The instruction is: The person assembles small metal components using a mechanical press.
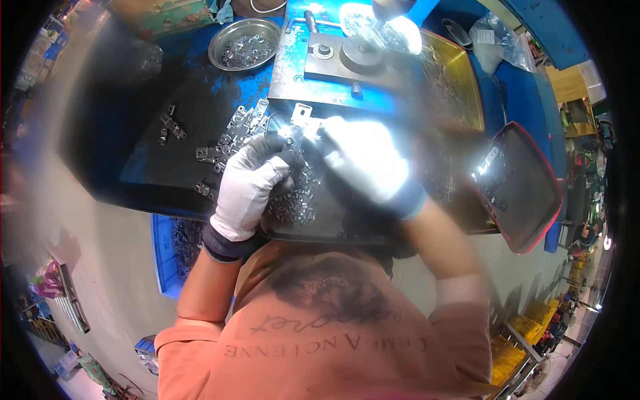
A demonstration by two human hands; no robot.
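A small metal bracket (303,112) stands up out of the grip of the left hand (243,190), whose thumb and fingers are closed on its lower part. The bracket is silvery and flat, with a squared upper end pierced by an oblong opening; lower down, a dark round spot shows beside the fingertips. Its bottom is hidden by the grimy glove fingers, and strong glare washes out its right edge. The right hand (370,160), in a white glove bleached by light, has its fingertips at that edge; whether they pinch anything, I cannot tell.

Just below the grip, tiny shiny pieces (297,200) lie heaped in a black tray (327,231). Left of the grip is a pile of similar-looking metal parts (240,130). Beyond it stand a round steel bowl (215,48) and, farther right, a metal fixture (327,67).
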